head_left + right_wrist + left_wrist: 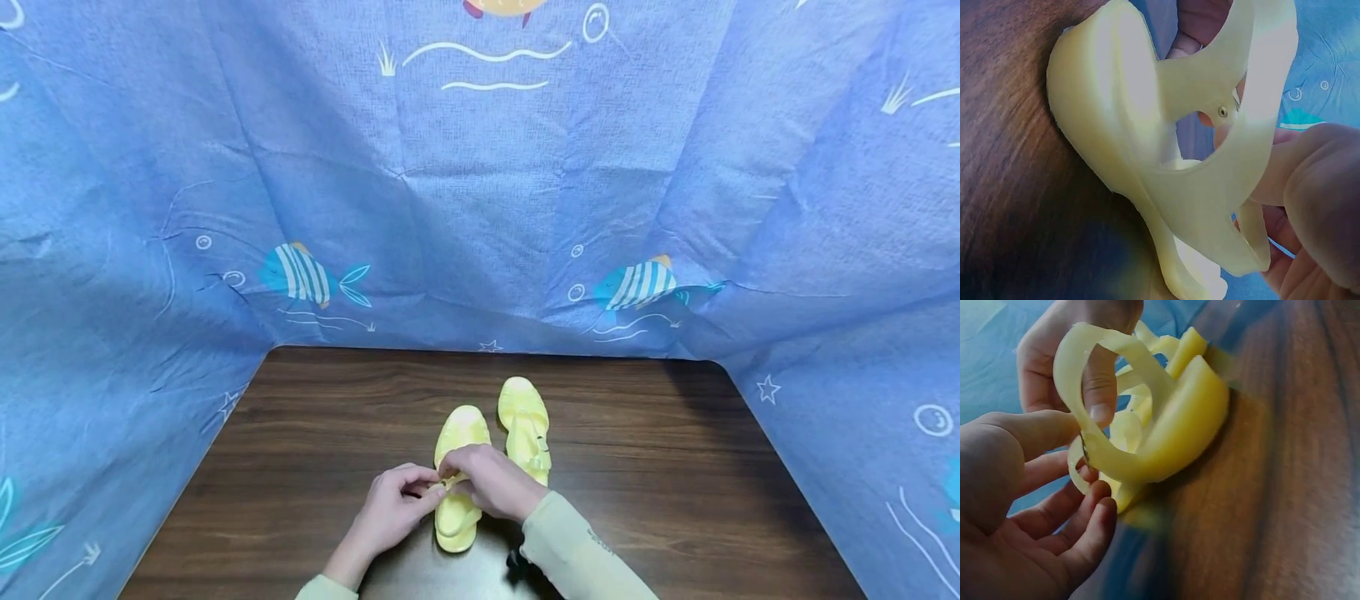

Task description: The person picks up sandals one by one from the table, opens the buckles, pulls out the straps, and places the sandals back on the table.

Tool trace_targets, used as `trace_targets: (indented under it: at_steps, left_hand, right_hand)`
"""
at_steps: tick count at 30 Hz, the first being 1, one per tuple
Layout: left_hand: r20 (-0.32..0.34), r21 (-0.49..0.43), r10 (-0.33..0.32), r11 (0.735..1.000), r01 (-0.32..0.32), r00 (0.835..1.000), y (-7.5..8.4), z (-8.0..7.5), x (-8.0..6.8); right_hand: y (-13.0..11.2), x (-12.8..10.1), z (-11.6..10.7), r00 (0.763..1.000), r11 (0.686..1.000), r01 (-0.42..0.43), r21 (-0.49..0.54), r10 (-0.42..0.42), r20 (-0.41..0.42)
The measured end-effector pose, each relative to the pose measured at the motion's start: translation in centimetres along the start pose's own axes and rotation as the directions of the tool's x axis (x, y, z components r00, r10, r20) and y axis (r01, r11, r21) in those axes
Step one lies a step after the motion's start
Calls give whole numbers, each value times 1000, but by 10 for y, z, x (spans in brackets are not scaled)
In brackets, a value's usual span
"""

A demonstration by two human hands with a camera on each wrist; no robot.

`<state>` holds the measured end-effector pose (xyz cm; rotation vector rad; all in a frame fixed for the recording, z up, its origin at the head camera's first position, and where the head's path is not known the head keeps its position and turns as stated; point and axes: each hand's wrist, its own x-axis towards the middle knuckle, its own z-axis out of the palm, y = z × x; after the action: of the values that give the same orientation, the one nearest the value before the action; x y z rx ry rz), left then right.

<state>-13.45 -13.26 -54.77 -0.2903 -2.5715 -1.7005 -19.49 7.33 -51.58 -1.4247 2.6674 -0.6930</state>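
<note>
— While both hands are seen at work, how many items are counted on the desk (322,433)?

— Two yellow sandals are counted, toes directed toward the far edge. One near sandal (462,427) is held at its straps; one far sandal (523,417) is placed just to its right, slightly farther off.

— How are the grips recorded?

— Two are noted. By the left-hand grip (392,507), a yellow strap (1067,372) of the near sandal is pinched between thumb and fingers. By the right-hand grip (486,482), the same strap is pinched from the other side. One round metal stud (1222,112) is made out; whether it is fastened cannot be told.

— And edges, room?

— The near sandal is rested on its sole, well inside the desk's far edge. Between the far sandal and that edge, a strip of wood is left. Broad stretches of wood are shown on either side, the right partly crossed by the right sleeve (581,550). Three sides are bounded by blue cloth (480,208); on it, two striped fish (303,275) are counted.
</note>
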Motion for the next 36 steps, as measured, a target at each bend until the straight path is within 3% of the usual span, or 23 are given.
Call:
trace_targets:
  at_steps: [5, 9, 19, 24, 33, 36]
  left_hand:
    - [21, 39, 27, 999, -28, 999, 5, -2, 4]
    - [27, 47, 11, 999, -13, 1000, 7, -3, 5]
    - [-15, -69, -75, 995, 74, 997, 6, 2, 3]
    - [-35, -105, -102, 990, 98, 994, 5, 4, 3]
    - [-43, -5, 9, 1000, -9, 999, 4, 4, 1]
    - [-56, -27, 3, 1000, -5, 998, 4, 5, 1]
  right_hand:
    - [1, -1, -1, 1000, 1000, 3, -31, -4, -18]
    - [2, 0, -3, 1000, 1000, -5, -5, 5, -22]
    - [1, 3, -5, 998, 995, -62, 73, 62, -8]
    - [2, 3, -4, 999, 996, -47, 76, 48, -19]
    - [2, 2, -3, 999, 998, -26, 59, 28, -31]
    - [2, 2, -3, 999, 997, -29, 72, 31, -31]
